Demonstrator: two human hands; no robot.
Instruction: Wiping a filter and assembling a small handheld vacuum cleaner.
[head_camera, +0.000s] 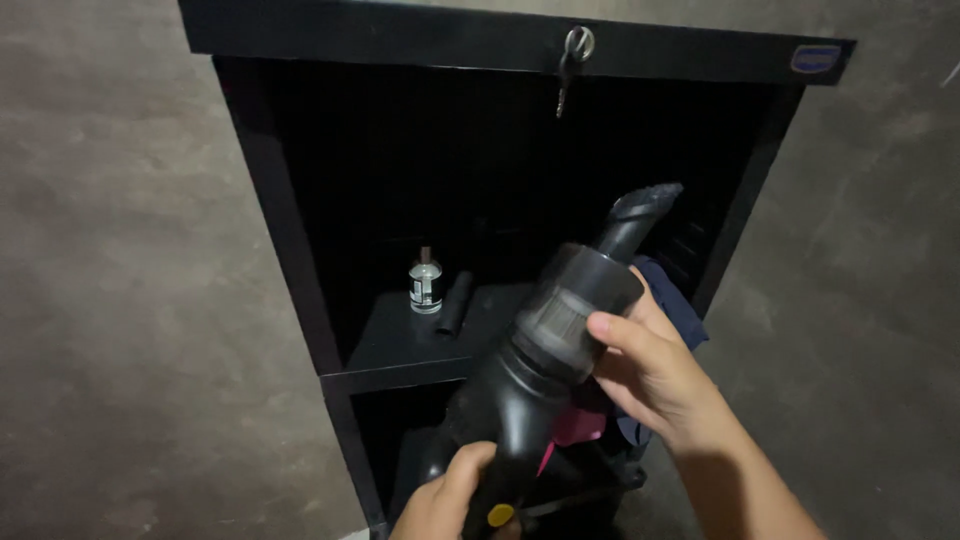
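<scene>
Head view. Black handheld vacuum held slantwise in front of an open black cabinet, nozzle up and to the right, pointing into the dark upper compartment. Translucent grey dust cup midway along the body, black handle toward the bottom edge of the frame with a small yellow button on it.

Left hand low in the frame, closed around the handle, thumb lying along its side just above the yellow button. Right hand wrapped round the right side of the dust cup, thumb pressed across its front, fingers curled behind and mostly hidden. Dark blue cloth tucked behind the right hand, partly covered by it; pink piece showing beneath the vacuum body, exact kind hard to tell.

Inside the cabinet, a black shelf dividing upper from lower space. On the shelf, toward the back left, a small clear glass bottle standing upright, and just beside it on the right a short black cylinder lying down. Key hanging from the lock in the cabinet's top panel. Grey concrete wall on both sides. Lower compartment too dark to read.
</scene>
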